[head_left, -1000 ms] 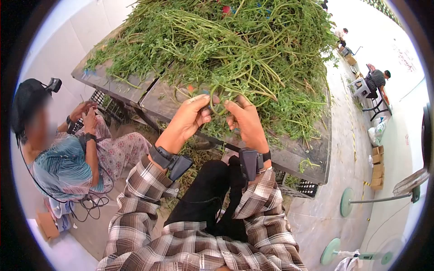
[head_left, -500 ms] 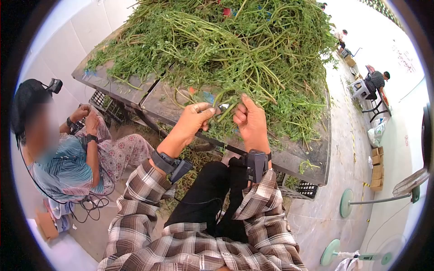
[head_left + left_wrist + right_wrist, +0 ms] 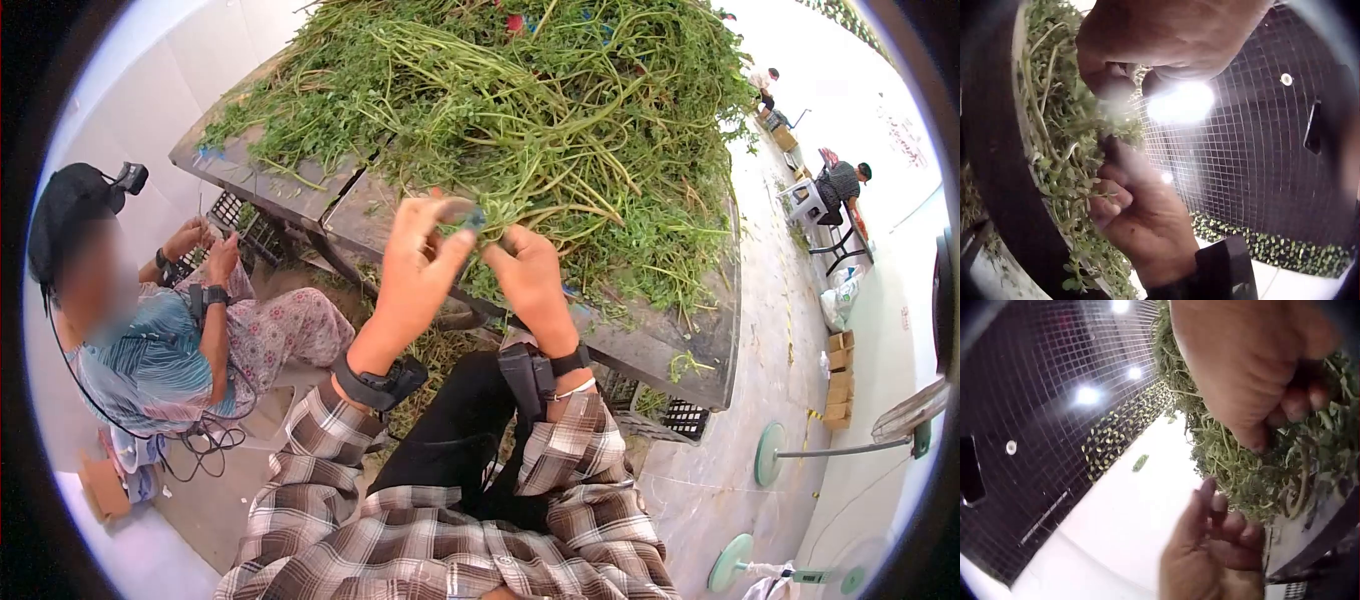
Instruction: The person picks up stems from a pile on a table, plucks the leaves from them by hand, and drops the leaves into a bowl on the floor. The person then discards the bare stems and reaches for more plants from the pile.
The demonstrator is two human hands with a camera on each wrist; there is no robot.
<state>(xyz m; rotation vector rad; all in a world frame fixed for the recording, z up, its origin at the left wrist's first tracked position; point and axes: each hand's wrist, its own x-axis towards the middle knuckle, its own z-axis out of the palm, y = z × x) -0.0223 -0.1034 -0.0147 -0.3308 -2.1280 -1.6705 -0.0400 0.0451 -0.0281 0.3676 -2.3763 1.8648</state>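
A large heap of leafy green stems (image 3: 480, 130) covers most of the dark table (image 3: 690, 355). My left hand (image 3: 415, 255) is over the near edge, index finger bent and thumb tip close to it; motion blur means I cannot tell whether anything is pinched there. Just right of it, my right hand (image 3: 530, 280) has its fingers curled and thumb pointing toward the left hand. A leafy sprig (image 3: 1105, 195) shows at the right hand's curled fingers in the left wrist view. In the right wrist view, the left hand's fingertips (image 3: 1207, 486) rise close beside the heap.
On the left sits another person (image 3: 150, 330) with both hands raised. Black crates (image 3: 683, 420) stand under the table, with plant scraps (image 3: 425, 375) on the floor. At the right are fans (image 3: 768, 455), cardboard boxes (image 3: 840, 380) and more people farther off.
The green stem earlier seen between both hands no longer shows there. The left hand has turned, its index finger arching higher; the right hand has lowered slightly and tipped leftward. The view has shifted a little.
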